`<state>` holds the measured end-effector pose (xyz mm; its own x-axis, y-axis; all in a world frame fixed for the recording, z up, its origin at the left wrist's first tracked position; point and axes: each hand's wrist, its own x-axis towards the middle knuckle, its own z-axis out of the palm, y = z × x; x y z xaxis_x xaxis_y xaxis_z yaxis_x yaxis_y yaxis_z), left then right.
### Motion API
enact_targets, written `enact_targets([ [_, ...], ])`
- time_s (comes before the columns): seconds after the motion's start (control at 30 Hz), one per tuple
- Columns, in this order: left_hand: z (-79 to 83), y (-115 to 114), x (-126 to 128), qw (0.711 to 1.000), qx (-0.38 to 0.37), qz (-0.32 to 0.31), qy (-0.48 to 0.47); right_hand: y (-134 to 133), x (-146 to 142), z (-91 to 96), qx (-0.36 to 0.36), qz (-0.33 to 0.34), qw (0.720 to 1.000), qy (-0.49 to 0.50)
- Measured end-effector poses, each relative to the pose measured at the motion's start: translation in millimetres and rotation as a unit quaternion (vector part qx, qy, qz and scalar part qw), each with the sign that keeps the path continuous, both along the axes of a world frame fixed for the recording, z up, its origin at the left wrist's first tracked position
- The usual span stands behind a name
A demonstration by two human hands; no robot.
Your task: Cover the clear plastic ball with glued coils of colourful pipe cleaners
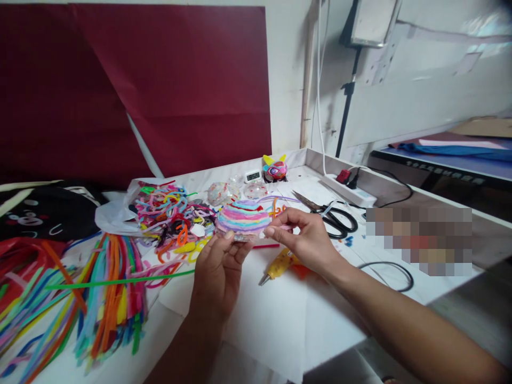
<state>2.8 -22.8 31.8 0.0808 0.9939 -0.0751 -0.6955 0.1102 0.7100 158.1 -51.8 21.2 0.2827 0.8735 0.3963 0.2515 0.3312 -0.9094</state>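
A rounded piece covered in pastel pipe cleaner stripes (243, 216) is in front of me. My left hand (218, 272) is closed on its lower edge, thumb on top, where a shiny clear bit shows. My right hand (306, 234) is pinched shut just right of the piece, on what looks like a thin pink pipe cleaner (286, 228). Below the right hand lies a yellow glue gun (277, 266), its nozzle pointing at me. Black-handled scissors (334, 216) rest beyond the right wrist.
Loose pipe cleaner bundles (114, 293) spread across the left side. Behind them sits a plastic bag of colourful scraps (164, 205). At the back are a small clock (253, 176) and a colourful figure with yellow ears (275, 169). A power strip (348, 190) and cables line the right edge.
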Motion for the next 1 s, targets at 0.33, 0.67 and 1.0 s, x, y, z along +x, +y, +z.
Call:
enact_targets([
  [0.33,4.0,-1.4,-0.8,1.0,-0.023,-0.006,-0.008,1.8,1.4,9.3,-0.082,0.062,0.985,0.14],
  [0.67,12.8,-3.0,4.2,0.997,-0.075,0.006,-0.018,8.7,5.8,2.3,-0.064,0.093,0.972,0.204],
  [1.0,14.3,-3.9,4.0,0.997,-0.075,-0.016,-0.023,7.0,5.1,6.9,-0.075,0.183,0.954,0.227],
])
